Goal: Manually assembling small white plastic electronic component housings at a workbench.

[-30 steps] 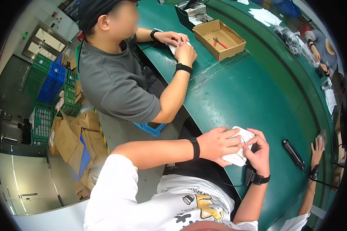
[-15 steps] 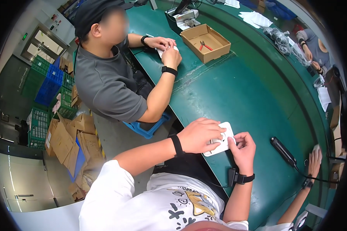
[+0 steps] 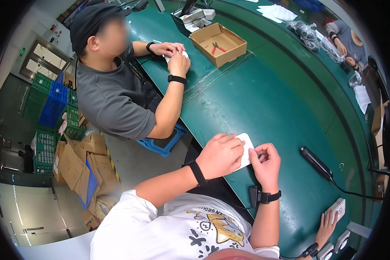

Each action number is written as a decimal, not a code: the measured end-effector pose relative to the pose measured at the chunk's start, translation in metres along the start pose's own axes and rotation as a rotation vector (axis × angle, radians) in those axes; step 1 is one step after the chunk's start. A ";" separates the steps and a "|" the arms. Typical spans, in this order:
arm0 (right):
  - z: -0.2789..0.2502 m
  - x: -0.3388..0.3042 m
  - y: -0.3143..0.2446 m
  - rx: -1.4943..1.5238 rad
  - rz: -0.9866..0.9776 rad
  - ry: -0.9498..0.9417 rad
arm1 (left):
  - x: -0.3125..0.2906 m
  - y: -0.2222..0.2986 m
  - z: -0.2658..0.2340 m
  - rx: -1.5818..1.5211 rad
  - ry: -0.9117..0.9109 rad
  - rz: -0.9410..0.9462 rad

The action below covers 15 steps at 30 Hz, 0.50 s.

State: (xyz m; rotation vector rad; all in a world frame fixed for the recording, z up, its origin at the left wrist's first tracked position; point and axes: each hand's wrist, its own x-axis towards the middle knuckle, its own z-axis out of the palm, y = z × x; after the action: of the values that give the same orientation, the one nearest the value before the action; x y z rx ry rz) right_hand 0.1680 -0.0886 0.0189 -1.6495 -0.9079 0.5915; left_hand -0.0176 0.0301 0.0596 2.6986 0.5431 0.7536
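Observation:
A white, flat, rounded rectangular plate (image 3: pixel 245 142) is held between my two hands over the near edge of the green table. My left hand (image 3: pixel 221 156) lies across its left part with fingers curled over it, hiding much of the surface. On the opposite edge, my right hand (image 3: pixel 266 164) pinches the plate between thumb and bent fingers. I cannot make out what is under my left fingertips. Both wrists wear black bands, and the right one carries a small black box.
A black handheld tool (image 3: pixel 316 164) with a cable lies to the right. Beyond it, another person's hand (image 3: pixel 327 229) touches a white square device (image 3: pixel 339 209). A co-worker (image 3: pixel 117 86) sits at the left, near a cardboard box (image 3: pixel 219 43) holding red-handled pliers (image 3: pixel 218 48).
My left fingers have drawn in over the plate, and its face shows less detail. At right, the other person's hand has come nearer with a white device. The whole view has shifted slightly.

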 end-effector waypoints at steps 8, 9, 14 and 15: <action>0.010 0.013 -0.004 -0.036 -0.147 0.000 | 0.004 0.005 -0.010 0.018 0.009 -0.080; 0.010 0.013 -0.006 -0.057 -0.115 0.014 | 0.002 0.004 -0.008 0.043 0.044 -0.088; 0.000 0.009 -0.006 -0.040 -0.034 -0.009 | 0.004 0.008 0.008 0.018 0.054 -0.097; -0.001 0.007 -0.006 -0.049 -0.037 -0.008 | 0.002 0.009 0.010 0.014 0.063 -0.098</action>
State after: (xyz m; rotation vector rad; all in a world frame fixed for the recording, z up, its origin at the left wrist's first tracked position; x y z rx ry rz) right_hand 0.1712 -0.0823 0.0251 -1.6721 -0.9635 0.5547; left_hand -0.0081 0.0217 0.0553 2.6460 0.6925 0.8139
